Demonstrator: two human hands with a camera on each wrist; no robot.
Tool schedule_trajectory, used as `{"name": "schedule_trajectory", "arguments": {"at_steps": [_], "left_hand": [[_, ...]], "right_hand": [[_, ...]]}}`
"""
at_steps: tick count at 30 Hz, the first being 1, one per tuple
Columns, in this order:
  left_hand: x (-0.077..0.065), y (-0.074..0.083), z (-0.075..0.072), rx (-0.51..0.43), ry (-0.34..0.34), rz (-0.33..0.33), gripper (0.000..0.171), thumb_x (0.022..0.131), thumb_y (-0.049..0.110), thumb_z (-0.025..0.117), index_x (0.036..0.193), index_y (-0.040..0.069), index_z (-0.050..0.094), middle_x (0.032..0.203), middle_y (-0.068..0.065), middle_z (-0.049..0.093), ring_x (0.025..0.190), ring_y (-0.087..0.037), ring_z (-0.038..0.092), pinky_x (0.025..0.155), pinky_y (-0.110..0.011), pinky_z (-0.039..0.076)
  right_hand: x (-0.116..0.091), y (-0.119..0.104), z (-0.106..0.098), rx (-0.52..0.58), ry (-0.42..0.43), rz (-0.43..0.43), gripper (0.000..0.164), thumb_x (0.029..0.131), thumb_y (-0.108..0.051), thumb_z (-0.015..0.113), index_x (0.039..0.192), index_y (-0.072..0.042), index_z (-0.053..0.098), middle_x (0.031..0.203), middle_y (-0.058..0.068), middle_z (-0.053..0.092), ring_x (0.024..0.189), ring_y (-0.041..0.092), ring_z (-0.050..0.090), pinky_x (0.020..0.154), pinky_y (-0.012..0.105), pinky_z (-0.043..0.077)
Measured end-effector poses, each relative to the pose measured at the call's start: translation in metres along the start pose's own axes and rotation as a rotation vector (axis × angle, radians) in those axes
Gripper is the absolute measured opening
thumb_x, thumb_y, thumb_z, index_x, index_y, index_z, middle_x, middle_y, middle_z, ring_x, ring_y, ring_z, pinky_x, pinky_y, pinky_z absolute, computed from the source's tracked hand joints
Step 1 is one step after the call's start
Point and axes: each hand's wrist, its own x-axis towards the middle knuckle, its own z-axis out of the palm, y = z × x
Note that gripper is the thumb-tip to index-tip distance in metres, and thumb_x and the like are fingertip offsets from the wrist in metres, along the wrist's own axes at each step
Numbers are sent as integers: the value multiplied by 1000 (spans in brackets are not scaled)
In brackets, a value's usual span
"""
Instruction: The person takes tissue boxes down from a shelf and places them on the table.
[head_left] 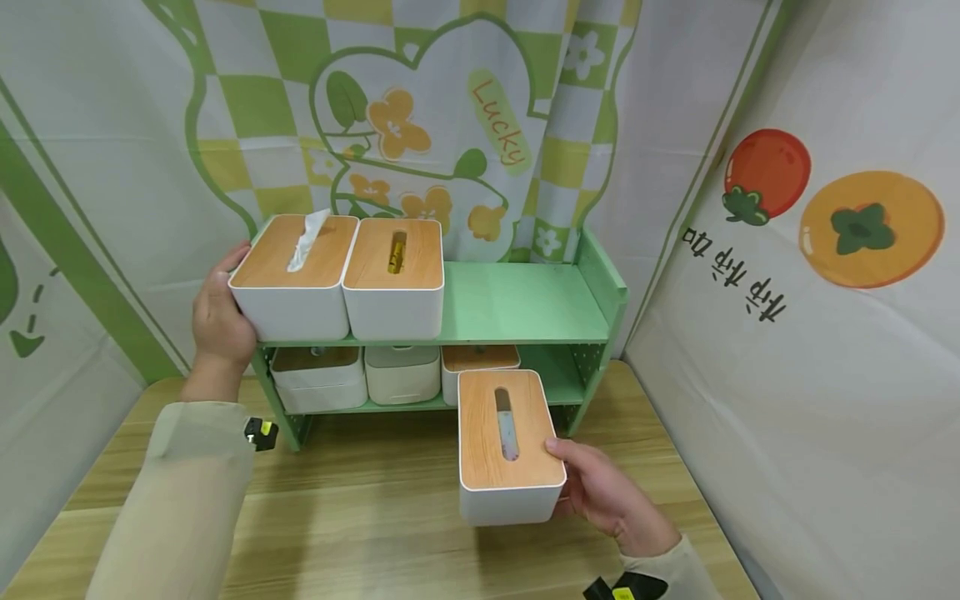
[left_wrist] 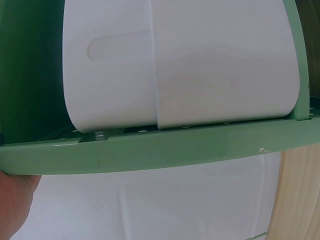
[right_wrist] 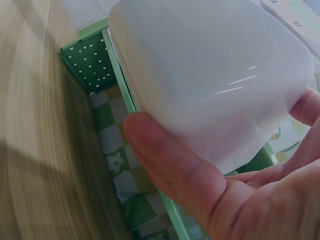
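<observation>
Here, in the head view, we see the right hand [head_left: 609, 498] gripping a white tissue box [head_left: 480, 425], its thumb on the wooden lid, in front of the shelf's right half and over the counter [head_left: 360, 517]. From there we can look into the lid's slot, where something pale shows; the right wrist view gives us instead the smooth white outside of the box, with a finger [right_wrist: 175, 160] laid along it, and a perforated green side panel [right_wrist: 89, 61] beyond.

On the top of the green shelf [head_left: 517, 304], two more wooden-lidded boxes stand side by side: the tissue-topped box [head_left: 264, 265] and the box with a yellow item in its slot [head_left: 366, 260]. The left hand [head_left: 223, 321] rests at the tissue-topped box's outer side; its fingers are mostly hidden, so we cannot quite tell whether they grip. Only the left wrist view shows us a white wall [left_wrist: 215, 70] with a seam and a rounded groove close up, behind a green edge [left_wrist: 165, 152].
</observation>
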Motion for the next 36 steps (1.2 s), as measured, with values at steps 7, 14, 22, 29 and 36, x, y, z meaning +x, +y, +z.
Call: {"name": "schedule_trajectory", "arguments": {"at_steps": [7,14,22,29,36], "left_hand": [[0,-2,-1,8,0,5,56,107,36,16,146,16,52,151,12,45,137,-4,36,113,-26,23],[1,-3,-1,1,-7,-9,57,107,37,15,147,18,51,151,14,44,137,-3,35,113,-26,22],[0,-3,-2,2,-20,-32,57,107,38,14,149,20,49,152,15,42,138,-4,33,114,-27,21],[1,1,-2,8,-24,-37,57,107,37,14,149,20,49,153,15,41,138,-4,33,114,-27,20],[1,1,-1,1,-29,-46,57,107,36,13,149,20,48,153,15,40,138,-4,32,114,-27,20]], "right_hand": [[0,4,2,3,3,18,77,101,-39,50,149,15,23,125,31,60,100,34,67,81,52,55],[0,10,3,-12,9,31,77,100,-39,52,146,17,28,119,30,63,97,34,69,79,50,56],[4,22,3,-28,16,55,70,100,-39,52,141,16,38,112,28,67,92,34,70,74,48,58],[7,27,4,-38,28,65,71,99,-41,53,139,16,40,111,28,68,93,35,70,73,49,58],[14,37,3,-66,46,87,65,99,-40,54,134,14,47,107,24,69,89,33,70,69,46,58]]}}
